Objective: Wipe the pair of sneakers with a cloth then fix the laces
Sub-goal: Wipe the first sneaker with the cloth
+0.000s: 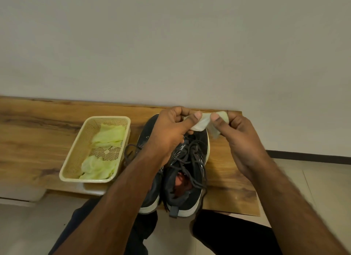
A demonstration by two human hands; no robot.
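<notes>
Cloth (201,124): stretched between both hands, above the sneakers' toes.
Left hand (171,133): pinches the cloth's left end.
Right hand (239,135): pinches its right end.
Sneakers (190,169): side by side, right of the basket (76,159).

A plain domestic room: a low wooden surface (47,121) set against a bare pale wall (171,45), above a tiled floor (313,178) with dark skirting (303,155).
</notes>
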